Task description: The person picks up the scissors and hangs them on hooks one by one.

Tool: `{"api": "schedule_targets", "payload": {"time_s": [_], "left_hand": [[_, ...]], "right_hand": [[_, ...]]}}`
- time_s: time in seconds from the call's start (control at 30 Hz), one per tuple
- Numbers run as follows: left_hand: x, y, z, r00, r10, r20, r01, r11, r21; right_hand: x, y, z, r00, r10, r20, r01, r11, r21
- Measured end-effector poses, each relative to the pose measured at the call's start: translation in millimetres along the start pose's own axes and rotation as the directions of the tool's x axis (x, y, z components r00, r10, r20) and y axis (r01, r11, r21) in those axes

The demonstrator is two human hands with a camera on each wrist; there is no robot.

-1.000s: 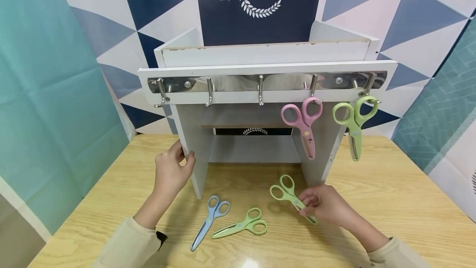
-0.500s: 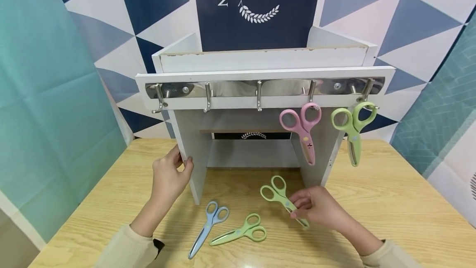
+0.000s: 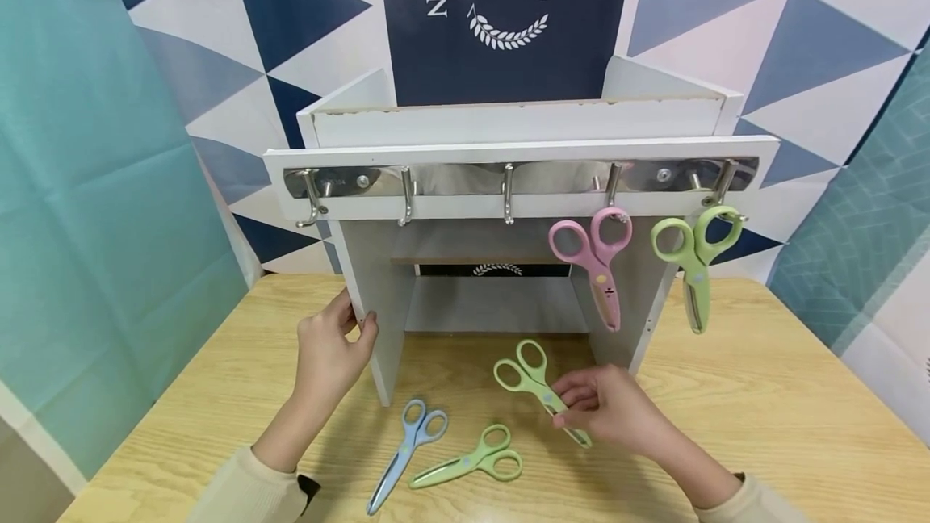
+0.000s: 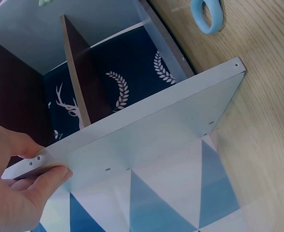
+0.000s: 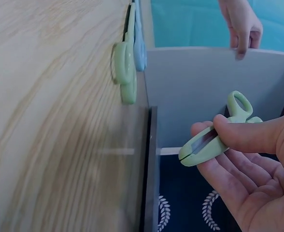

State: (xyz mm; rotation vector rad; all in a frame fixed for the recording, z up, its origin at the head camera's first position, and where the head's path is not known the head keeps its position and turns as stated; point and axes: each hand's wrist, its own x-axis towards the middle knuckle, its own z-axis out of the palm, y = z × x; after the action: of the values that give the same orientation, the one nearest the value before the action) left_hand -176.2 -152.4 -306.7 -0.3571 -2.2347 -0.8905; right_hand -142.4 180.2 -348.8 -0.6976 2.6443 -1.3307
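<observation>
My left hand (image 3: 330, 353) grips the front edge of the white shelf unit's left side panel (image 3: 370, 305), thumb on one face and fingers on the other. In my right hand (image 3: 610, 410), a pair of green scissors (image 3: 534, 382) is pinched by the blades, handle loops pointing up and left. The right wrist view shows the thumb pressed over the blades of those scissors (image 5: 205, 147). On the table below lie blue scissors (image 3: 407, 454) and a second green pair (image 3: 468, 458). Pink scissors (image 3: 596, 265) and another green pair (image 3: 696, 265) hang from the two rightmost hooks.
A metal hook rail (image 3: 458, 178) runs across the top front of the unit, its three left hooks bare. The wooden table (image 3: 756, 410) extends to both sides. A patterned cloth (image 3: 320, 6) hangs behind, with a teal cloth (image 3: 109, 184) at left.
My right hand has moved left with the green scissors, toward the middle of the unit. The left hand keeps its grip on the panel. The head view has shifted slightly.
</observation>
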Motion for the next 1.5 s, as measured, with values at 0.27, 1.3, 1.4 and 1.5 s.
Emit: {"api": "schedule_targets", "payload": {"time_s": [0.27, 1.3, 1.4, 1.5], "left_hand": [[-0.5, -0.9, -0.3, 1.000, 0.012, -0.016, -0.012, 1.000, 0.012], [-2.6, 0.1, 0.3, 1.000, 0.011, -0.025, -0.011, 1.000, 0.014], [-2.3, 0.1, 0.7, 1.000, 0.013, -0.025, -0.012, 1.000, 0.010], [-1.9, -0.2, 0.9, 1.000, 0.014, -0.024, -0.014, 1.000, 0.010]], "right_hand": [[1.4, -16.6, 5.2, 0.993, -0.104, -0.052, 0.103, 0.995, -0.015], [-5.1, -92.3, -5.3, 0.929, -0.283, -0.240, 0.283, 0.958, -0.035], [-4.5, -96.1, -6.0, 0.911, -0.311, -0.271, 0.308, 0.950, -0.054], [-3.9, -100.4, -8.1, 0.911, -0.303, -0.280, 0.299, 0.953, -0.059]]}}
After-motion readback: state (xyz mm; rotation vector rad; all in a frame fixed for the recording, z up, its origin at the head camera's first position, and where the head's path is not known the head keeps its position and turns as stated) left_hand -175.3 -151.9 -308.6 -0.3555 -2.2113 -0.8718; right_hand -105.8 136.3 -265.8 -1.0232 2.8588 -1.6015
